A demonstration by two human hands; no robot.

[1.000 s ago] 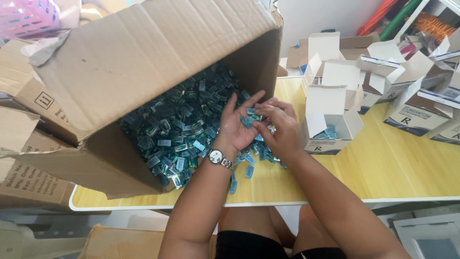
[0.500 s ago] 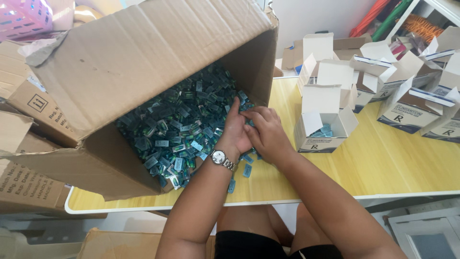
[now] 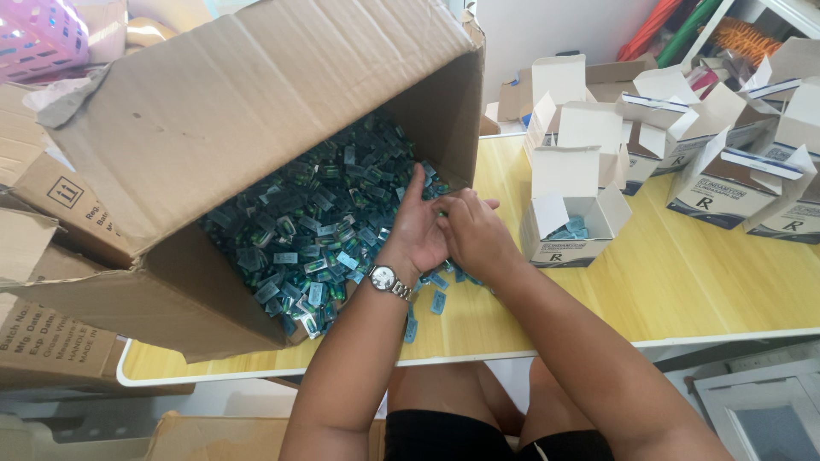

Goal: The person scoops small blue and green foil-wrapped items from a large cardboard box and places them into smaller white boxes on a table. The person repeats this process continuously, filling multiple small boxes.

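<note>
A large cardboard box (image 3: 256, 102) lies tipped on its side on the yellow table (image 3: 683, 282). A heap of small blue-green packets (image 3: 316, 222) spills from its mouth. My left hand (image 3: 416, 230), with a wristwatch (image 3: 383, 277), rests at the heap's right edge, palm turned right and forefinger pointing up. My right hand (image 3: 474, 235) presses against that palm with its fingers curled over it, and packets are gathered between the two hands, mostly hidden. Just right of my hands stands a small open white carton (image 3: 568, 226) with a few packets inside.
Several more open white cartons (image 3: 717, 183) crowd the back right of the table. Loose packets (image 3: 437, 300) lie near the front edge. Flattened cardboard (image 3: 51, 333) leans at the left, and a pink basket (image 3: 38, 38) sits at the top left.
Both hands have moved left onto the heap at the box mouth. The left palm, open with packets showing a second ago, is now covered by the right hand.
</note>
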